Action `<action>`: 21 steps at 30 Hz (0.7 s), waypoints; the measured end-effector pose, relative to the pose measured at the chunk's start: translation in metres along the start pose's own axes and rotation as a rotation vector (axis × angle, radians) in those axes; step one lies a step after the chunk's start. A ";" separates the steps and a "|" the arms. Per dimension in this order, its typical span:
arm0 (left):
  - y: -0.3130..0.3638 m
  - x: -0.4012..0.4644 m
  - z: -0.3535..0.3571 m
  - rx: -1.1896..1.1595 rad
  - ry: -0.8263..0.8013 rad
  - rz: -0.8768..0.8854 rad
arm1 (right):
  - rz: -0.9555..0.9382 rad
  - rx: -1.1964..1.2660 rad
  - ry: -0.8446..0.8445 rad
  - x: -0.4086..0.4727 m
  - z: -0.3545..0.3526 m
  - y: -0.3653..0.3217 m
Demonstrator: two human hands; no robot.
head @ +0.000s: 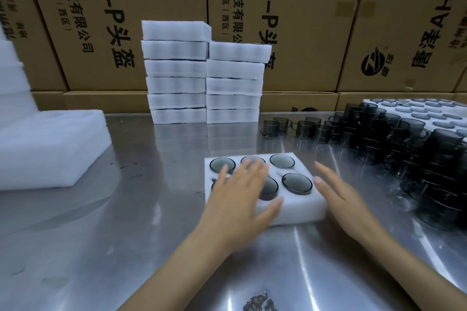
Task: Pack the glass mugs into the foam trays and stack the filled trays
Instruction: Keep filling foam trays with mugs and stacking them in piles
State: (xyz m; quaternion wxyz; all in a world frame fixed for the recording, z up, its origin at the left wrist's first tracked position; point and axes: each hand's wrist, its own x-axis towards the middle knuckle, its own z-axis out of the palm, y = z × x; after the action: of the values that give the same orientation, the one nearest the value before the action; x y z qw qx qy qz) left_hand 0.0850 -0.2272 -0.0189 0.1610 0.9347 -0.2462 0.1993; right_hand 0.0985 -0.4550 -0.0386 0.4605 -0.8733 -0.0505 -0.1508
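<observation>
A white foam tray (300, 209) lies on the steel table in front of me, its round pockets filled with dark glass mugs (297, 182). My left hand (242, 192) lies flat over the tray's middle, fingers straight, covering part of the mugs. Beside the tray's right edge is my right hand (338, 192), fingers straight, thumb near the corner. Loose dark mugs (414, 149) crowd the table's right side, many stacked. Two stacks of foam trays (177, 83) (233, 88) stand at the back centre.
Empty foam trays (50, 144) sit in a pile at the left. A white sheet with round lids (427, 111) lies at the far right behind the mugs. Cardboard boxes (303, 20) form a wall behind the steel table (151, 235).
</observation>
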 end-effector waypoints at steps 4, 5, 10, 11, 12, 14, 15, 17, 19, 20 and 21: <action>-0.037 -0.019 -0.015 -0.300 0.084 -0.449 | 0.189 0.172 -0.083 -0.002 0.001 0.003; -0.043 -0.023 -0.015 -0.409 0.024 -0.566 | 0.208 0.199 -0.134 -0.003 0.003 -0.001; -0.042 -0.031 -0.002 -0.603 -0.113 -0.596 | 0.216 0.246 -0.168 -0.009 0.012 -0.022; -0.039 -0.030 -0.003 -0.677 -0.079 -0.598 | 0.217 0.259 -0.172 -0.010 0.011 -0.024; -0.039 -0.029 -0.005 -0.777 -0.045 -0.609 | 0.215 0.285 -0.178 -0.011 0.011 -0.026; -0.037 -0.026 -0.010 -0.974 0.020 -0.612 | 0.204 0.365 -0.185 -0.012 0.011 -0.028; -0.036 -0.024 -0.011 -1.043 0.057 -0.596 | 0.202 0.417 -0.192 -0.012 0.011 -0.029; -0.036 -0.019 -0.011 -1.136 0.141 -0.549 | 0.225 0.600 -0.222 -0.006 0.012 -0.031; -0.035 -0.012 -0.015 -1.213 0.218 -0.536 | 0.291 0.792 -0.241 0.004 0.013 -0.036; -0.036 -0.006 -0.017 -1.248 0.253 -0.553 | 0.317 0.848 -0.232 0.011 0.013 -0.039; -0.038 0.000 -0.018 -1.278 0.279 -0.576 | 0.343 0.888 -0.211 0.018 0.013 -0.042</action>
State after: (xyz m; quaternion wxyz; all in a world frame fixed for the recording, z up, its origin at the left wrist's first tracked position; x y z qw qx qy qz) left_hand 0.0992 -0.1885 -0.0112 0.7536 0.6510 -0.0353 0.0834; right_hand 0.1091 -0.4207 -0.0066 0.7991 -0.5988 -0.0116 0.0529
